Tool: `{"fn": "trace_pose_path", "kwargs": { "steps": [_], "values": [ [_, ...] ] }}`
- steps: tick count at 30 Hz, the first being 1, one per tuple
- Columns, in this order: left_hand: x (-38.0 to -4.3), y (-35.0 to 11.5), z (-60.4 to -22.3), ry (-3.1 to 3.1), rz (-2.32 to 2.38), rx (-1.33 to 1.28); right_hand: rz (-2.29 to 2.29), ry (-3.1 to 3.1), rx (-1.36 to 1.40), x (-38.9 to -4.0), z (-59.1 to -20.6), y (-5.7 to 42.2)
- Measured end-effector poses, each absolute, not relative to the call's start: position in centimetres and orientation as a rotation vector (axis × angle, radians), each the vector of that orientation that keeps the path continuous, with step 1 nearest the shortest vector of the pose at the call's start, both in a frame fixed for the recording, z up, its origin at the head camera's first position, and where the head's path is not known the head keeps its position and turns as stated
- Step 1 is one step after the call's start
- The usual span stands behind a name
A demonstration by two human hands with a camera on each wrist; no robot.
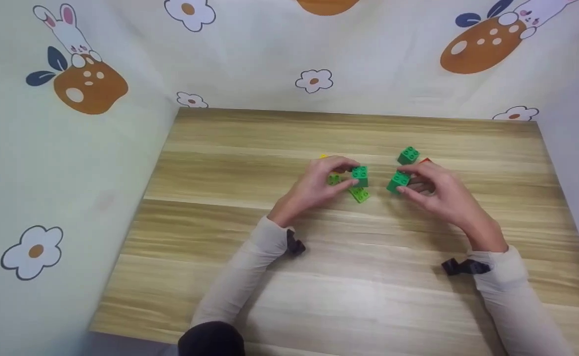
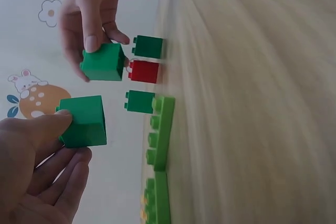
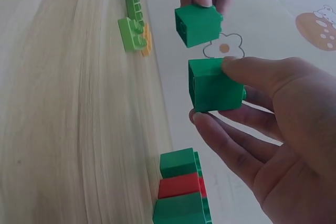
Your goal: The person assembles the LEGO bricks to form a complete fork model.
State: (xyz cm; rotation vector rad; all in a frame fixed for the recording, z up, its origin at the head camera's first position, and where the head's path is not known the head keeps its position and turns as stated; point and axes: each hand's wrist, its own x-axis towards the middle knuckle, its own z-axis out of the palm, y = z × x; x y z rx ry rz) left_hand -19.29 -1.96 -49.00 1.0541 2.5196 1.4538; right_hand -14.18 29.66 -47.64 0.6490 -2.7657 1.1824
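Observation:
Between thumb and fingers, my left hand (image 1: 314, 185) pinches a green toy brick (image 1: 360, 177) with studs on top. My right hand (image 1: 440, 190) grips a similar green brick (image 1: 398, 183) by its sides. Both bricks are held above the table, a small gap apart, studs up. In the left wrist view, a red brick (image 2: 143, 72) stands on the table between two more green bricks, one green brick (image 2: 148, 46) beyond it and another green brick (image 2: 139, 102) nearer. In the head view my right hand partly hides this group.
Light green bricks (image 1: 361, 195) lie on the wooden table (image 1: 319, 277) below and beside my left hand. Near them is a yellow piece (image 3: 147, 40), mostly hidden in the head view. A patterned cloth wall (image 1: 250, 59) borders the table's back and left side.

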Motion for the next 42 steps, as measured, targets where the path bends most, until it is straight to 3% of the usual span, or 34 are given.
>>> {"fn": "trace_pose_path", "kwargs": {
  "steps": [12, 42],
  "values": [
    [-18.4, -4.9, -50.6, 2.439, 1.320, 1.038, 1.267, -2.723, 0.704, -14.0, -47.6, 28.1],
    [-19.1, -4.1, -50.6, 2.377, 1.281, 1.051, 1.417, -2.593, 0.864, -15.2, -48.4, 24.1]
  ]
}}
